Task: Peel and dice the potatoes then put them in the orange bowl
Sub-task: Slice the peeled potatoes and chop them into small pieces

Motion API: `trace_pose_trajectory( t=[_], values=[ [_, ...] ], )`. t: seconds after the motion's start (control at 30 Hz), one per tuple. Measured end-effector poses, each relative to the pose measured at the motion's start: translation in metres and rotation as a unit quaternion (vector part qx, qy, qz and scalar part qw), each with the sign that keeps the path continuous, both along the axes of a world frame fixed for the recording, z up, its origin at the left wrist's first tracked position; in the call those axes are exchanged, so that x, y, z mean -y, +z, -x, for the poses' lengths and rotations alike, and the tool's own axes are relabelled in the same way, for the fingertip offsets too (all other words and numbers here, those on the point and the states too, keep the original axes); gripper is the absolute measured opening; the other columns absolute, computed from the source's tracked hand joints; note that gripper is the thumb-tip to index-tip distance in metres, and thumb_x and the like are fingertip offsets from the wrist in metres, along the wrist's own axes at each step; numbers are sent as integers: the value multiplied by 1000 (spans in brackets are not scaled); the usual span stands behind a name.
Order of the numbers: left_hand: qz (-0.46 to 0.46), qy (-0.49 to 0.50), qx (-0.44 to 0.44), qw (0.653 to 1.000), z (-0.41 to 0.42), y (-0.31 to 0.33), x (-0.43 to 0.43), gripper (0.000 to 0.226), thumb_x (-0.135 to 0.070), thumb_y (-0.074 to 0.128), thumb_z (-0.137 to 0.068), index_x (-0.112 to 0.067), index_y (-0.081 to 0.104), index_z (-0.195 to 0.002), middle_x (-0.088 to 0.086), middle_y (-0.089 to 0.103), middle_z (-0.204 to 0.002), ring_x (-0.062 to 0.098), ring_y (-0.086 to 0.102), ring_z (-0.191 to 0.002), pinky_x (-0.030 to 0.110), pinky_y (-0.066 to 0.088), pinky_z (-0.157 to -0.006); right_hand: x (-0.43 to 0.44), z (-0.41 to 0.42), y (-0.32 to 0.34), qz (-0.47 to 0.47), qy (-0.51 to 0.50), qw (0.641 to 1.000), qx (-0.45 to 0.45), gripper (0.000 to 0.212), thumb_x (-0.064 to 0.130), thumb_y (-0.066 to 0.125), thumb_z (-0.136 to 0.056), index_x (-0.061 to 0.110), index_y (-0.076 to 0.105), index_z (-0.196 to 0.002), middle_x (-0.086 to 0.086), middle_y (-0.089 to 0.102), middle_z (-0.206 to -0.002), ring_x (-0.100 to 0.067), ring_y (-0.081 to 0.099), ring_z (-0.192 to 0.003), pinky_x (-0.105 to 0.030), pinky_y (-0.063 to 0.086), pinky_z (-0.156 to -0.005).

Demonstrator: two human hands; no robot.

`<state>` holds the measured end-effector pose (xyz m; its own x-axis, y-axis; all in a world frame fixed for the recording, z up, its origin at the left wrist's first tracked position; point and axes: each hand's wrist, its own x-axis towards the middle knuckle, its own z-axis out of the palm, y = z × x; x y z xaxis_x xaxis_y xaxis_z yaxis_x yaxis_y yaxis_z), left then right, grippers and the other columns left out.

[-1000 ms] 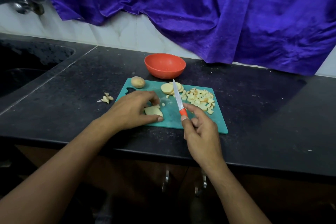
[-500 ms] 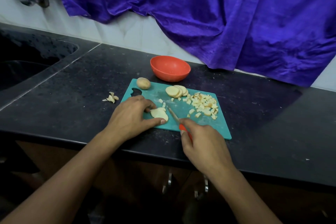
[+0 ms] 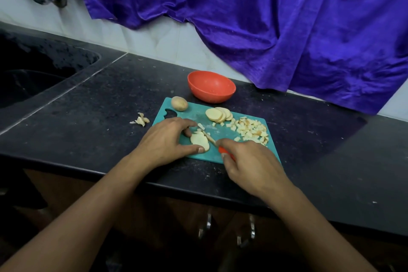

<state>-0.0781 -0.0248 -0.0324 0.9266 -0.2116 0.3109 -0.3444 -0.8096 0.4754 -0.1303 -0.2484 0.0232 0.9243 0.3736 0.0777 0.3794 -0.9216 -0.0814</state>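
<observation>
— Where are the hands?

— Both are over the teal cutting board (image 3: 194,116). The left hand (image 3: 164,139) curls over a pale potato slice (image 3: 199,141) lying flat near the board's front edge, thumb at its near side and fingertips at its far side.

— And the right hand?

— The right hand (image 3: 251,165) is wrapped around the orange handle of a knife (image 3: 212,139). The blade angles away to the left and sits against the slice's right edge.

— The rest of the potatoes?

— A fanned stack of slices (image 3: 217,114) and a heap of diced pieces (image 3: 251,131) lie on the board's far right part. One unpeeled potato (image 3: 179,103) sits at the far left corner.

— The orange bowl (image 3: 212,97)?

— On the black counter (image 3: 99,106), just behind the board. A few peelings (image 3: 140,119) lie left of the board, with purple cloth (image 3: 265,17) hanging behind.
</observation>
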Motion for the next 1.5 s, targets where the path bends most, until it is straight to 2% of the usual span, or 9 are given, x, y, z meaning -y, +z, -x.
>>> trace_pose_trajectory(
  t=[0.13, 0.43, 0.6, 0.67, 0.77, 0.97, 1.1, 1.2, 1.5],
  values=[
    [-49, 4, -18, 999, -1, 4, 4, 73, -75, 66, -78, -38, 55, -141, -20, 57, -112, 4, 54, -108, 28, 38, -76, 4, -1, 4, 6, 5, 1000, -15, 38, 40, 45, -105, 40, 47, -144, 9, 60, -92, -7, 52, -79, -31, 36, -64],
    [-37, 22, 2, 999, 1, -1, 7, 66, -79, 63, -77, -39, 63, -130, -21, 53, -108, 4, 54, -111, 28, 37, -77, -9, 1, 16, -75, -57, 994, -54, 37, 37, 52, -104, 38, 55, -141, 12, 54, -81, -6, 53, -72, -26, 33, -55],
    [-35, 24, 8, 999, 4, -1, 7, 62, -77, 63, -77, -38, 66, -126, -18, 56, -108, 5, 54, -110, 28, 37, -76, -31, 6, 28, -32, -67, 994, -82, 32, 30, 53, -101, 32, 61, -132, 4, 63, -104, -14, 60, -90, -37, 54, -76],
    [-36, 23, 6, 999, 4, -1, 7, 60, -76, 64, -78, -38, 66, -125, -17, 56, -108, 6, 54, -109, 29, 37, -76, -37, 4, 35, -13, -78, 994, -81, 33, 28, 55, -100, 29, 62, -132, -1, 63, -114, -20, 61, -99, -39, 55, -82],
    [-36, 21, 6, 999, 5, 1, 7, 58, -73, 64, -79, -38, 67, -126, -16, 56, -109, 6, 54, -108, 29, 36, -75, -46, 1, 41, 2, -83, 994, -75, 34, 34, 56, -100, 26, 63, -133, -3, 63, -119, -23, 60, -106, -36, 49, -79],
    [-32, 22, 5, 999, 5, 0, 7, 59, -73, 64, -79, -38, 67, -126, -16, 57, -110, 6, 54, -109, 28, 36, -77, -49, 1, 45, 2, -96, 992, -81, 34, 34, 57, -99, 25, 64, -131, -4, 64, -121, -24, 60, -108, -37, 52, -85],
    [-27, 21, 10, 999, 6, 0, 7, 58, -73, 65, -78, -37, 69, -123, -16, 56, -103, 6, 54, -102, 28, 37, -73, -45, -2, 50, -16, -98, 989, -105, 28, 32, 61, -98, 25, 69, -123, -3, 61, -105, -21, 62, -98, -40, 56, -86],
    [-32, 16, 12, 999, 7, 2, 8, 57, -75, 62, -77, -35, 72, -117, -15, 59, -97, 7, 56, -96, 32, 45, -72, -46, -8, 55, -14, -96, 990, -104, 26, 32, 62, -96, 24, 70, -119, -4, 65, -114, -24, 61, -104, -40, 55, -90],
    [-28, 17, 9, 999, 8, 7, 8, 49, -68, 68, -79, -35, 74, -115, -15, 67, -100, 6, 60, -95, 33, 52, -77, -53, -6, 43, -12, -107, 990, -93, 31, 29, 59, -96, 24, 66, -125, -3, 61, -108, -22, 57, -96, -36, 51, -80]
  ],
)
